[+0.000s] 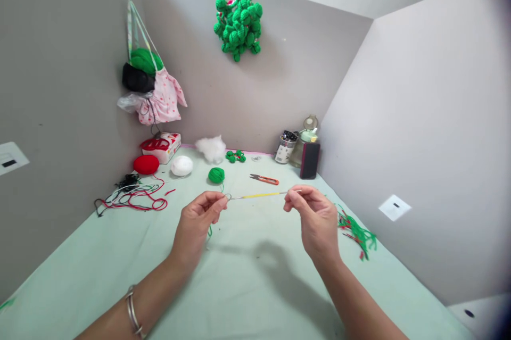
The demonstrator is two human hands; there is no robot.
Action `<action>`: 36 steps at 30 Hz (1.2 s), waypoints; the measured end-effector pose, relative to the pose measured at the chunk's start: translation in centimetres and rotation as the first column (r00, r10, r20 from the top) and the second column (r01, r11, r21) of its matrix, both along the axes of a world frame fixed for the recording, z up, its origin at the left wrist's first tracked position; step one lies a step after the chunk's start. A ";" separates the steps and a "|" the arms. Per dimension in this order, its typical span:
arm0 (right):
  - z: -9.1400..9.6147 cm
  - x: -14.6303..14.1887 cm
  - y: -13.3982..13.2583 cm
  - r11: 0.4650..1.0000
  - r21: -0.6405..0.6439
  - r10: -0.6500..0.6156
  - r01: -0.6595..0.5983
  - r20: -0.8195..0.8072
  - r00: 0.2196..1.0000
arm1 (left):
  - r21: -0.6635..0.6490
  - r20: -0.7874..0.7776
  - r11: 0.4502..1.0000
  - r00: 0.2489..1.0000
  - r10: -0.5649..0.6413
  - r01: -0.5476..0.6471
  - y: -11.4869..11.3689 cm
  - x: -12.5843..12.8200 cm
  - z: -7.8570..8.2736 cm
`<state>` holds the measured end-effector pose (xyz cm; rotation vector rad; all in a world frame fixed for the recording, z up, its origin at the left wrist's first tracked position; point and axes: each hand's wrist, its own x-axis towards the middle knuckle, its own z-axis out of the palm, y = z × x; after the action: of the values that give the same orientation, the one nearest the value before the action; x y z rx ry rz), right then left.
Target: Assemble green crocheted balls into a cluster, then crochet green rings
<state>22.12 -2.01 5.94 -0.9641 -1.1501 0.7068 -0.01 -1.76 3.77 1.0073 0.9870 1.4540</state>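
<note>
A thin crochet hook (261, 195) with a yellow middle and metal ends stretches level between my hands, above the table. My right hand (317, 220) pinches its right end between thumb and fingers. At its left end, my left hand (195, 225) is closed in a pinch on a dark green yarn loop (228, 197) that appears to be around the hook's tip. Green yarn runs from a small green ball (216, 175) toward my left hand, and a strand hangs below that hand. Exactly how the yarn sits between my left fingers is hidden.
Orange-handled thread snips (264, 179) lie behind the hook. Red (146, 164) and white (181, 166) yarn balls and tangled strands (136, 196) are at left. Yarn scraps (359, 236) lie right. White stuffing (211, 148), a can (285, 148) and a dark box (310, 160) stand along the back.
</note>
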 end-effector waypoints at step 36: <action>-0.3 -2.5 -1.9 0.929 -0.089 0.369 -0.359 0.247 0.896 | -0.133 0.227 0.926 0.921 -0.317 0.352 -0.9 1.6 -0.4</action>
<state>19.65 -3.88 5.63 -0.9015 -1.5799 0.9255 1.55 -2.62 3.38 0.8369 0.7354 1.1380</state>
